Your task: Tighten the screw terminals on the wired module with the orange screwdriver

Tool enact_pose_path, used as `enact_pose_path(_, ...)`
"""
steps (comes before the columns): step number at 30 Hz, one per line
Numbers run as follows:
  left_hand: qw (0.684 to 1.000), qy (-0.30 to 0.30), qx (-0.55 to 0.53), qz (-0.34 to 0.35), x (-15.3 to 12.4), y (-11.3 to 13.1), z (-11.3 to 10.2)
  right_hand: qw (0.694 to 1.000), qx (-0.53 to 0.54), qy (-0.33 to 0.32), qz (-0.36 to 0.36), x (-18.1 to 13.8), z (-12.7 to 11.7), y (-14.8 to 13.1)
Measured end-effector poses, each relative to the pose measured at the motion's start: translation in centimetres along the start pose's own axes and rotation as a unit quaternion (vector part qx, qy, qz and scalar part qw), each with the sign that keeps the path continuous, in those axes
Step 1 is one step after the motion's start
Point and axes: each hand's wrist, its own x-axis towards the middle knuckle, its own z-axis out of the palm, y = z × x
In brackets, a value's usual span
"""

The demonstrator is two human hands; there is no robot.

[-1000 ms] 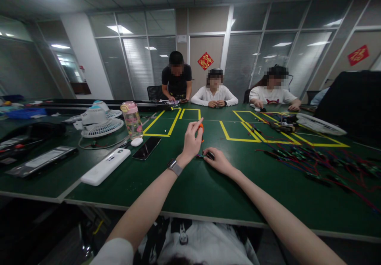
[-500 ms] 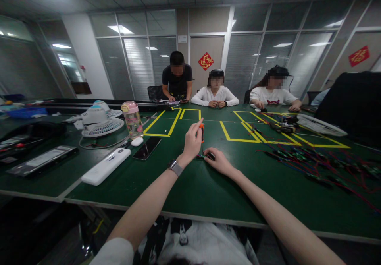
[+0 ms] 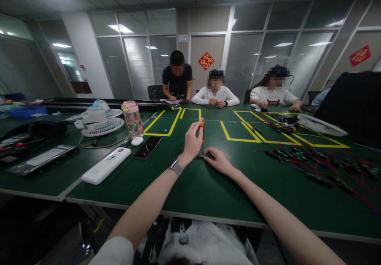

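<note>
My left hand [image 3: 193, 138], with a watch on its wrist, is closed round an orange and black screwdriver [image 3: 203, 134]. The screwdriver stands upright, its thin shaft pointing down at a small circuit board [image 3: 201, 156] on the table. Whether the tip touches the board is too small to tell. Low on the table, my right hand [image 3: 219, 161] pinches a small dark part [image 3: 210, 156] at the board's right side. My fingers cover much of that part.
On the left of the green table [image 3: 184, 193] are a phone [image 3: 147, 148], a white power bank [image 3: 106, 165], a bottle [image 3: 132, 120] and white fans [image 3: 101, 122]. Tangled wires with boards [image 3: 321, 165] lie at right. Several people [image 3: 216, 92] are across the table.
The screwdriver's handle has turned in my left hand, showing a different orange and black pattern. Both hands keep nearly the same place. The middle person's hands opposite have shifted slightly.
</note>
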Motion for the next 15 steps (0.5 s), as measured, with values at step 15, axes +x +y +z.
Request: enact_pose_path(15, 0.999, 0.013, 0.035, -0.013, -0.05, 0.04, -0.11, 1.0, 0.003, 0.001, -0.007, 0.02, 0.03, 0.13)
